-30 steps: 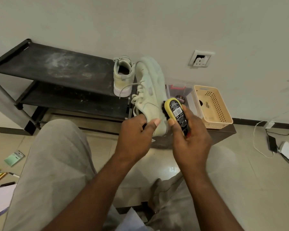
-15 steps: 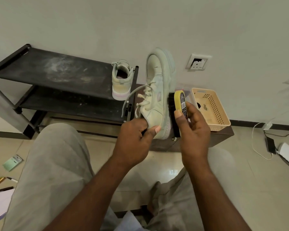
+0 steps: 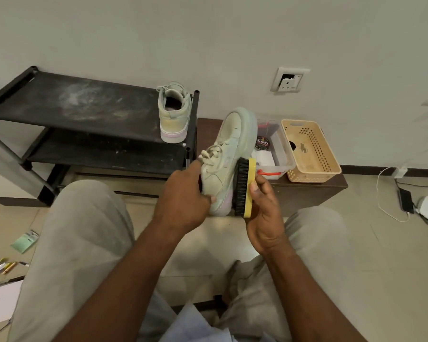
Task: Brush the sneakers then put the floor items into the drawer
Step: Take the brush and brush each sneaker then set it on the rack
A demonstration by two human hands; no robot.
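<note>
pale floor tiles [image 3: 393, 267] and a plain wall frame a seated person's knees, and between them, raised in front of the body, is the held sneaker [image 3: 229, 154], pale green, tipped on its side with the toe pointing up and away and the sole facing right. the left hand [image 3: 183, 198] is clamped on its heel end, thumb across the side panel and the fingers curled in by the laces. the right hand [image 3: 265, 218] is closed round the brush [image 3: 245, 188], thumb on the yellow back, and the black bristles are pressed against the sole edge near the heel. just behind stands a low brown tabletop [image 3: 307, 188] carrying a clear box [image 3: 277, 154] with a polish tin [image 3: 262, 143] inside and, beside it, a tan perforated basket [image 3: 311, 154]. to the left, the second sneaker [image 3: 174, 114] sits upright at the right end of the dusty top shelf of a black shoe rack [image 3: 84, 104], heel toward the camera. a wall socket [image 3: 289, 80] is above the basket. on the floor at far left lie a green card [image 3: 25, 240], some pens [image 3: 0, 265] and a sheet of paper [image 3: 0, 302]; at far right a cable and charger [image 3: 405, 198].
</note>
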